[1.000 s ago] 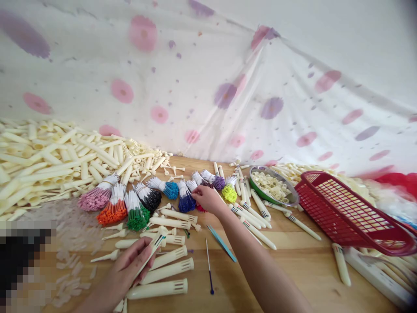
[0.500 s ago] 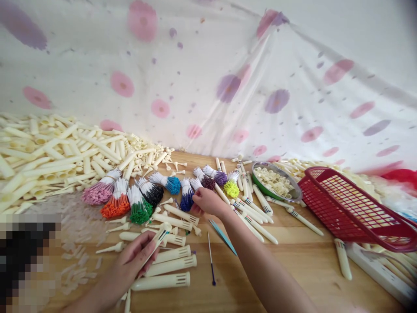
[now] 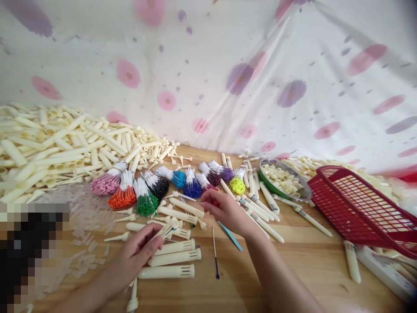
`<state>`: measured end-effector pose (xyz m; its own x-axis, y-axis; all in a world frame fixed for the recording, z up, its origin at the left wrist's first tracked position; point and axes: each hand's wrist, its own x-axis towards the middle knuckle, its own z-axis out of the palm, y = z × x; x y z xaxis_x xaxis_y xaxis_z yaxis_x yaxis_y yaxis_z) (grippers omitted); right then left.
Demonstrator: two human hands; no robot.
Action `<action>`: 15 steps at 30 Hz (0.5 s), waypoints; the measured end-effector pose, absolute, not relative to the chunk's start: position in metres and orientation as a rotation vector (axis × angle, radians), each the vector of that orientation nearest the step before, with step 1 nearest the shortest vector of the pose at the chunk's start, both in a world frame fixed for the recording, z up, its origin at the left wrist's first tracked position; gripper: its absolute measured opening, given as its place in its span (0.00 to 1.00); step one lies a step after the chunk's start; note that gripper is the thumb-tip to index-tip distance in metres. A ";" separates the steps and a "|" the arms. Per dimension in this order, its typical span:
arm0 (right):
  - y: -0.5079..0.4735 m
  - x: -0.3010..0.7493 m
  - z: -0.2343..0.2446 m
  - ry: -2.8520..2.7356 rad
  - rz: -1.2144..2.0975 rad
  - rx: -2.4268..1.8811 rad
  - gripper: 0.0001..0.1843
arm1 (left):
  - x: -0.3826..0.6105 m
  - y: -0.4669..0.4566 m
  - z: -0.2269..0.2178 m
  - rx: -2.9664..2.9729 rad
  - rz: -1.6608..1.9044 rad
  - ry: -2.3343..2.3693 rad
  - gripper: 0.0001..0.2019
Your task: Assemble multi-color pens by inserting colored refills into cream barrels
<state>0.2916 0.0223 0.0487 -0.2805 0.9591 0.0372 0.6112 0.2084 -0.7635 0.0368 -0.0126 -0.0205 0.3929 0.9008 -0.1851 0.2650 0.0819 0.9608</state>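
My left hand [image 3: 145, 248] is closed around a cream slotted pen part [image 3: 167, 229], pointing up and right. To its right, over the table, my right hand [image 3: 223, 208] pinches a thin pen refill [image 3: 190, 198]; its white tube points left and a bit of red shows at the fingers. Just behind that hand lies a bundle of dark red refills [image 3: 205, 181], beside the blue bundle [image 3: 192, 187]. Several cream pen barrels [image 3: 167, 271] with slotted ends lie under and right of my left hand. A single purple-ended refill [image 3: 215, 256] and blue tweezers [image 3: 230, 237] rest on the wood.
Pink [image 3: 106, 182], orange, green, black and yellow refill bundles form an arc. A heap of cream barrels [image 3: 48, 148] fills the left. On the right stand a green-sided bowl [image 3: 265, 180] of small parts, a red basket [image 3: 329, 213] and a white power strip [image 3: 384, 269].
My right hand has drawn back from the bundles toward me, with a refill now showing between its fingers. My left hand still holds the pen part. The view has shifted slightly.
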 end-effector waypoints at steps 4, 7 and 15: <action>0.000 0.310 0.061 -2.088 0.518 -1.187 0.04 | 0.031 -0.012 -0.020 1.800 0.813 1.228 0.17; -0.008 0.323 0.068 -2.138 0.406 -1.109 0.03 | 0.030 -0.012 -0.018 2.015 0.867 1.254 0.15; -0.007 0.324 0.069 -2.274 0.377 -1.059 0.05 | 0.032 -0.013 -0.020 2.247 0.910 1.202 0.16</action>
<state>0.3239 -0.0074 0.0688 -0.5050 0.7666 0.3965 0.5976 0.6420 -0.4802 0.0320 -0.0135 -0.0195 0.4079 0.8452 0.3453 0.5616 -0.5304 0.6350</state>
